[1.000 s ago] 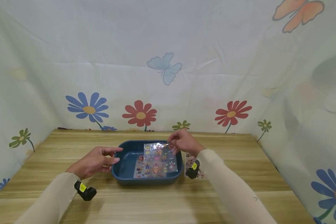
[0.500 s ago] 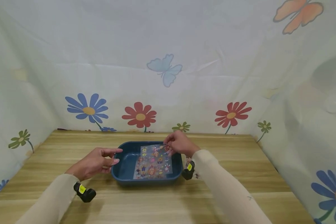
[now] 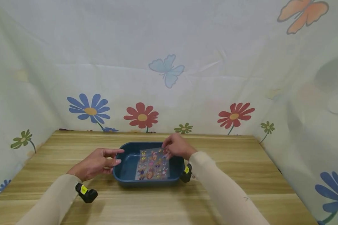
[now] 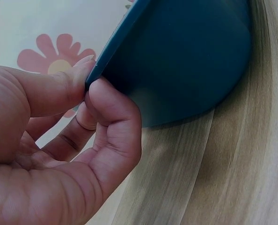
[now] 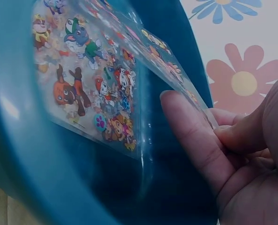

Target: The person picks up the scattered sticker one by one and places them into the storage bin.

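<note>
A blue rectangular basin (image 3: 128, 167) with rounded corners stands on the wooden table. My left hand (image 3: 97, 163) pinches its left rim between thumb and fingers, plain in the left wrist view. Over the basin, my right hand (image 3: 178, 148) pinches the far right corner of a clear sticker sheet (image 3: 152, 164) printed with cartoon figures. In the right wrist view the gripped sheet (image 5: 179, 70) stands tilted up. Beneath it, another sticker sheet (image 5: 85, 70) with cartoon dogs lies inside the basin. Whether more sheets lie below cannot be seen.
Wood-grain table (image 3: 129, 206) surrounds the basin on all sides. A white curtain (image 3: 202, 93) with flowers and butterflies rises behind the table. Just right of the basin, the right wrist and its black camera (image 3: 186, 173) mostly cover a patterned sheet on the table.
My right hand has drawn leftward and slightly toward me, bringing the sticker sheet lower and further left over the basin. My left hand keeps its place on the rim.
</note>
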`<action>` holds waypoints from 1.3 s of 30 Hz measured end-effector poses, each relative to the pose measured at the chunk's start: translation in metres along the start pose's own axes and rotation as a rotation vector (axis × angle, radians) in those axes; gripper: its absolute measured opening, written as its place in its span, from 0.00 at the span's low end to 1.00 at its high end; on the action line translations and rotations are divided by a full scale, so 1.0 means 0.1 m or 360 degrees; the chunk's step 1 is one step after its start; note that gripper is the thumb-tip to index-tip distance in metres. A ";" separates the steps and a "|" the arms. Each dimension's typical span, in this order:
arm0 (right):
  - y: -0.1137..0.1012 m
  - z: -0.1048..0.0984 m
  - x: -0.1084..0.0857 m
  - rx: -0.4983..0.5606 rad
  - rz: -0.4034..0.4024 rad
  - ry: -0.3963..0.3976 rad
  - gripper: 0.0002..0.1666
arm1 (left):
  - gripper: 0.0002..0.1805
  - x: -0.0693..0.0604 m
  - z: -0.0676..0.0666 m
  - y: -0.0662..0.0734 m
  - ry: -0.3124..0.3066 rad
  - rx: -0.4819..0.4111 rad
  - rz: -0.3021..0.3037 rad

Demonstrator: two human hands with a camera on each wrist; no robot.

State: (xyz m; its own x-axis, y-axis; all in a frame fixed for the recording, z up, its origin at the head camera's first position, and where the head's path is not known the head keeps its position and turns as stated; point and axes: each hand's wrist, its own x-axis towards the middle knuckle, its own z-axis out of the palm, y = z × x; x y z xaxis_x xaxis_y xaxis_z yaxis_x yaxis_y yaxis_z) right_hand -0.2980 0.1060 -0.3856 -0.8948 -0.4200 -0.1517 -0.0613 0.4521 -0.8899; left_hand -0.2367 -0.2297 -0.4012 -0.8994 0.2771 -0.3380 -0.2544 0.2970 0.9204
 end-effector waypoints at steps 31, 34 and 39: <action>-0.10 0.14 0.05 -0.0447 0.0013 0.0048 0.14 | 0.36 0.00 0.01 -0.01 0.0006 -0.0010 -0.0020; -0.10 0.15 0.05 -0.0510 -0.0004 0.0035 0.13 | 0.36 0.00 0.01 0.00 0.0011 -0.0006 -0.0024; -0.11 0.16 0.05 -0.0631 -0.0005 0.0026 0.13 | 0.36 0.00 0.01 0.00 0.0018 -0.0003 -0.0026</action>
State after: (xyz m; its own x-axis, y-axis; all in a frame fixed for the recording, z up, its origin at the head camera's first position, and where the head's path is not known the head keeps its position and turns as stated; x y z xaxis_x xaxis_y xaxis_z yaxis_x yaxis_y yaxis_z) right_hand -0.2944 0.0864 -0.3834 -0.9011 -0.4106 -0.1394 -0.2274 0.7211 -0.6544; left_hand -0.2367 -0.2288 -0.4014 -0.8991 0.2620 -0.3505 -0.2695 0.2996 0.9152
